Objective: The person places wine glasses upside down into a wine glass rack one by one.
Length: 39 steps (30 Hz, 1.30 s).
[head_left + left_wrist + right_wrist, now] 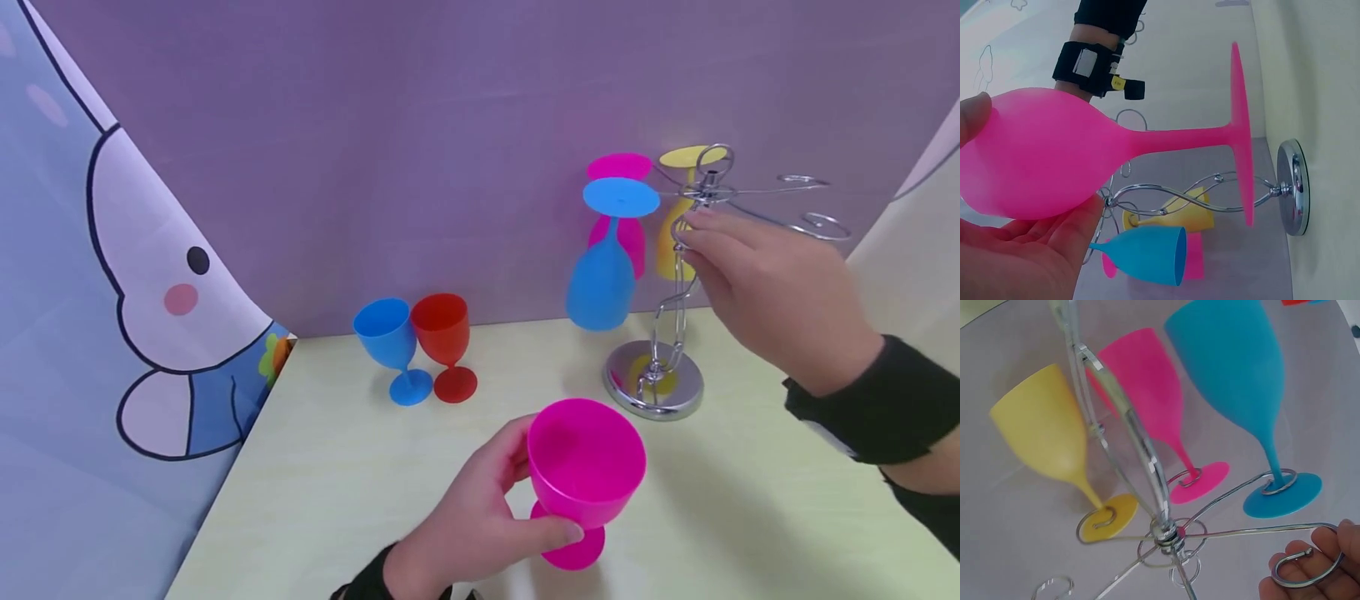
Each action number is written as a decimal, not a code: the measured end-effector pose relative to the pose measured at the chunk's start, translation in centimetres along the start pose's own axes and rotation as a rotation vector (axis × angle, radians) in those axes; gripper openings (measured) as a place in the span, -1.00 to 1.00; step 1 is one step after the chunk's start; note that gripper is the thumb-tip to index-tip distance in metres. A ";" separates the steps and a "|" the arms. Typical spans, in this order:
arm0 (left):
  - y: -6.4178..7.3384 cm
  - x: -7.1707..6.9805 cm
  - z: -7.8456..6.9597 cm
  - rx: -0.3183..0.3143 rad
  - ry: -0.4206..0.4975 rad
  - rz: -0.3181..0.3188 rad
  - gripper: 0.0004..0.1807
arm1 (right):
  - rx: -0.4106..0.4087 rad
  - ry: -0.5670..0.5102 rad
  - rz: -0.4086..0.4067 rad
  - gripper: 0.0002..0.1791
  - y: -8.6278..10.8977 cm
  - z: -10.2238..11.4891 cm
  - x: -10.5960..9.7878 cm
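Note:
My left hand (483, 521) holds a bright pink goblet (588, 467) upright by its bowl, low in front of the rack. In the left wrist view the fingers and thumb lie on opposite sides of that bowl, with the stem and foot uncovered. My right hand (780, 292) is at the top of the chrome wire rack (624, 375), covering part of it. The right wrist view shows its fingers and thumb around a bare curled hook (1310, 583). A blue goblet (602, 287), a pink goblet (618, 167) and a yellow goblet (670, 242) hang upside down from other hooks.
On the pale table (315, 483), a blue goblet (384, 337) and a red goblet (442, 333) stand upright side by side, left of the rack. Other bare rack arms (787, 223) reach out to the right. A purple backdrop (450, 167) rises behind.

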<state>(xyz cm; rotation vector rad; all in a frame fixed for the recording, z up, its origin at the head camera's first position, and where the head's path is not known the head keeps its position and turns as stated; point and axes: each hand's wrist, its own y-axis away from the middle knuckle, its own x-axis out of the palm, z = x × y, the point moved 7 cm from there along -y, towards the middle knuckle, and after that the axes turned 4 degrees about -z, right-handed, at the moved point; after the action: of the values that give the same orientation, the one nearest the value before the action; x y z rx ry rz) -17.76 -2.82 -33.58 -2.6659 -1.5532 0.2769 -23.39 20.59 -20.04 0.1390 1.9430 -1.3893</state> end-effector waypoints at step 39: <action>-0.2 -1.6 0.1 0.017 -0.028 -0.040 -0.16 | 0.545 -1.218 -0.158 -0.57 8.7 5.7 5.1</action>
<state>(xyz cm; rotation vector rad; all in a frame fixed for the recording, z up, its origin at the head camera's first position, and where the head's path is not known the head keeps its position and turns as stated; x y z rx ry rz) -18.70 -4.06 -33.42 -2.6266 -1.6024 0.3253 -20.13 17.71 -30.73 -0.5102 0.5715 -1.5184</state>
